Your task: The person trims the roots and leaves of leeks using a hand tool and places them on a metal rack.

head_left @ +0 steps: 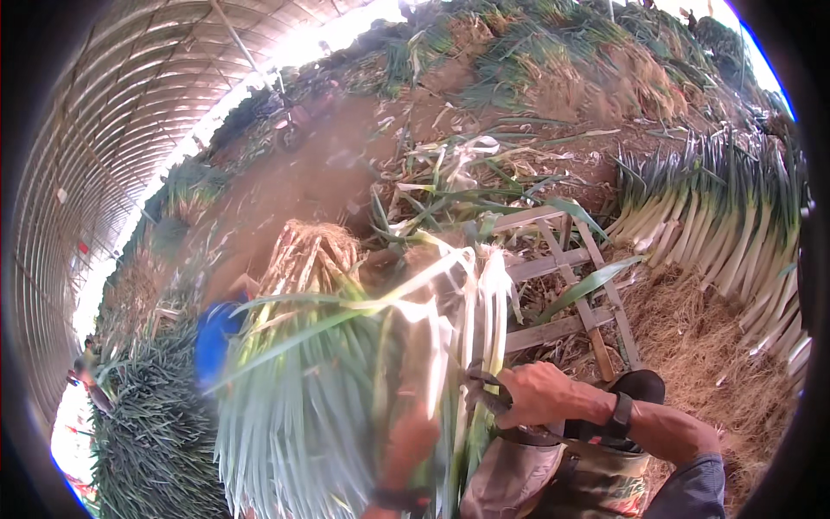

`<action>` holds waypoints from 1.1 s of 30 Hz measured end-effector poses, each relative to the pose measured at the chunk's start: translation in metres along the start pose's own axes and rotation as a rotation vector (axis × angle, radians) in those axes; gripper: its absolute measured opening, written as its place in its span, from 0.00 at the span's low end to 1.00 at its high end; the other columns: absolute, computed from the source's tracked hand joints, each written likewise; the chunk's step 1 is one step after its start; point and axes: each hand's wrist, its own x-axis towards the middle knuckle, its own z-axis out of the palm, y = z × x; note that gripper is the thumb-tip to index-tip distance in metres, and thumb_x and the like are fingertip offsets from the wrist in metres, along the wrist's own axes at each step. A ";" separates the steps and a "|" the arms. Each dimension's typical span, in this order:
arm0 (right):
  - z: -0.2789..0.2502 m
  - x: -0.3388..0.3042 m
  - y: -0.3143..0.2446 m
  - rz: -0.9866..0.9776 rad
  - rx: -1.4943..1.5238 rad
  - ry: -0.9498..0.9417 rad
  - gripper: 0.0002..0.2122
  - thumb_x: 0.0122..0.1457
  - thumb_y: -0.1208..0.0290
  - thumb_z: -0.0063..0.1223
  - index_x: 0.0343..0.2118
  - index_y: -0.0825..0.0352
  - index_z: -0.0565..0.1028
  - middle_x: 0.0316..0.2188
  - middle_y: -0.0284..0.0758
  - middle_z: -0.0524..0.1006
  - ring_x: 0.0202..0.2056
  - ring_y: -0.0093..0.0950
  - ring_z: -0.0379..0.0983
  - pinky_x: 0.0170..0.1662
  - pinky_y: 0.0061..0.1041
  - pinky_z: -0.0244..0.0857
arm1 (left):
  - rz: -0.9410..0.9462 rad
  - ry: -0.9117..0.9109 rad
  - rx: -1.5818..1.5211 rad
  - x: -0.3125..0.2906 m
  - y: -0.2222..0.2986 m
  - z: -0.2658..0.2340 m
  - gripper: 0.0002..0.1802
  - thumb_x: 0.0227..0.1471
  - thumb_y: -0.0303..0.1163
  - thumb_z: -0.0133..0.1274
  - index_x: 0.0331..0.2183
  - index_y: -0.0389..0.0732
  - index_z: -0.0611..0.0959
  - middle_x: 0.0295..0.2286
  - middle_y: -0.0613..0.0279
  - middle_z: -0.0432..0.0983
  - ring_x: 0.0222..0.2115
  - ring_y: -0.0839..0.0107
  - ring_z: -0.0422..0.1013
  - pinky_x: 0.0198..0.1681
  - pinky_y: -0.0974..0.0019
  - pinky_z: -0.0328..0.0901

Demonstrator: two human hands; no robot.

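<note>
A large pile of leeks (294, 415) lies in front of me on the left, roots away from me and green leaves toward me. Over the pile's right side is my left hand (417, 432), next to a pale stalk (439, 346); motion blur hides its fingers. My right hand (538, 394) is closed, with a dark curved thing (488, 391) at its fingers whose kind I cannot make out. Just beyond that hand stand a few whitish leek stalks (493, 294) with peeling outer leaves. A long loose leaf (303, 337) crosses the pile.
A wooden frame (566, 268) rests on the ground among stripped leaves (467, 164). Cleaned leeks (718, 208) lie in a row at right, beside dry root trimmings (700, 346). A blue object (216, 342) is left of the pile. Another person (86, 368) is at far left.
</note>
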 end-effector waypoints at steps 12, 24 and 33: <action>0.004 0.014 -0.001 0.076 0.018 -0.006 0.27 0.41 0.51 0.62 0.34 0.75 0.75 0.24 0.51 0.78 0.29 0.50 0.77 0.35 0.43 0.71 | 0.117 0.061 -0.050 -0.026 -0.020 0.037 0.25 0.54 0.41 0.54 0.48 0.34 0.75 0.32 0.38 0.75 0.35 0.42 0.73 0.40 0.44 0.66; 0.019 0.012 -0.017 -0.081 0.010 -0.160 0.25 0.43 0.51 0.62 0.35 0.70 0.74 0.29 0.49 0.78 0.35 0.49 0.77 0.39 0.44 0.70 | -0.067 0.274 0.228 0.017 0.001 -0.021 0.26 0.52 0.44 0.56 0.49 0.40 0.75 0.43 0.50 0.74 0.45 0.49 0.68 0.49 0.49 0.63; 0.024 0.010 -0.020 -0.097 -0.050 -0.203 0.24 0.43 0.51 0.62 0.34 0.70 0.73 0.29 0.47 0.78 0.34 0.48 0.77 0.38 0.43 0.70 | -0.030 0.205 0.428 0.049 -0.013 -0.015 0.16 0.49 0.40 0.56 0.36 0.38 0.78 0.41 0.49 0.75 0.43 0.48 0.71 0.43 0.49 0.68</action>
